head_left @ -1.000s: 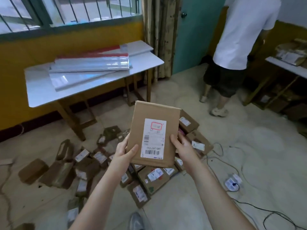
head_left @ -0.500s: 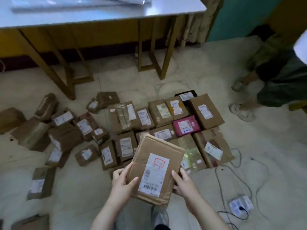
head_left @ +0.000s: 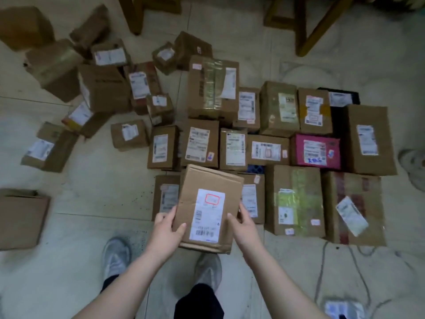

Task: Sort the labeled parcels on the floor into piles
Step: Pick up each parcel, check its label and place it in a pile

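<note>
Floor: pale tiled floor carrying all parcels; wooden legs stand along its far edge.
Held parcel: flat brown cardboard parcel, tilted a little clockwise, label side up, above the near row of parcels and in front of my shoes.
Held parcel label: white label with a red-outlined box near its top and a barcode at its near end; the text is too blurred to read.
Left hand: my left hand closed on the parcel's left edge, thumb on the top face beside the label, fingers out of sight underneath.
Right hand: my right hand closed on the parcel's right edge, thumb on the top face, fingers wrapped behind.
Sorted block: brown parcels packed edge to edge in rows, right of centre, labels facing up.
Pink parcel: pink parcel in the middle row of that block, between brown parcels.
Black parcel: black parcel at the far right corner of the block, partly covered.
Loose parcels: scattered parcels toward the far left of the floor, lying at mixed angles, some overlapping.
Single box: brown box at the left edge, well apart from the others.
Cable: grey cable on the floor at near right.
Shoes: my light shoes at the near edge.
</note>
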Available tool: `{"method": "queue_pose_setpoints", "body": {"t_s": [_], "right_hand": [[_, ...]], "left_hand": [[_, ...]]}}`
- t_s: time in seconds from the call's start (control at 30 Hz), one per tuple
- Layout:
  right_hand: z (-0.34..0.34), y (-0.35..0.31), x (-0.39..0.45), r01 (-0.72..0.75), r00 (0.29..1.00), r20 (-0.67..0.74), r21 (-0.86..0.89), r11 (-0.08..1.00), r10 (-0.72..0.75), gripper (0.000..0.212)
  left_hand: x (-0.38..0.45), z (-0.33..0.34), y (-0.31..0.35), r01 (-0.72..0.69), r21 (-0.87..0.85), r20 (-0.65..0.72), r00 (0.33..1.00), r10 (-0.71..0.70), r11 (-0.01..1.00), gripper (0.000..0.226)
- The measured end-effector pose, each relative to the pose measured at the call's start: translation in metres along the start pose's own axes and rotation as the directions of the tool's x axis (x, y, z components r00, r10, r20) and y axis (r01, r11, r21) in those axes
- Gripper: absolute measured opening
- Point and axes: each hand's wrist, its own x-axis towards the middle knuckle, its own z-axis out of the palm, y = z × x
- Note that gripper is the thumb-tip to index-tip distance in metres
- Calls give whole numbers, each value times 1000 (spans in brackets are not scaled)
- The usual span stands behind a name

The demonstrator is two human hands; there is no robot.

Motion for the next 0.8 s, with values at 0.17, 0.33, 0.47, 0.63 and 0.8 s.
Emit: {"method": "queue_pose_setpoints", "body": {"t_s": [0.17, 0.33, 0.47, 0.63, 0.8], "right_hand": [[17, -5, 10, 92, 991, -79, -184, 979, -108, 67], [22, -6, 6, 126, 984, -87, -281, 952, -156, 70], [27, -9, 2, 58, 989, -99, -407, 912, -107, 73], [45, -42, -5, 19, 958, -209, -636, 771, -197, 68], [101, -101, -13, 100, 878, -211, -797, 596, -430, 69]], "left_hand": [[13, 0, -9, -7, 53, 63, 998, 4, 999, 58], [12, -12, -9, -48, -10, 72, 996, 49, 999, 68], [10, -25, -10, -29, -11, 167, 986, 30, 1000, 70], [3, -51, -17, 51, -60, 282, 959, -32, 997, 61], [-2, -96, -45, 105, -80, 245, 966, -82, 991, 60]]}}
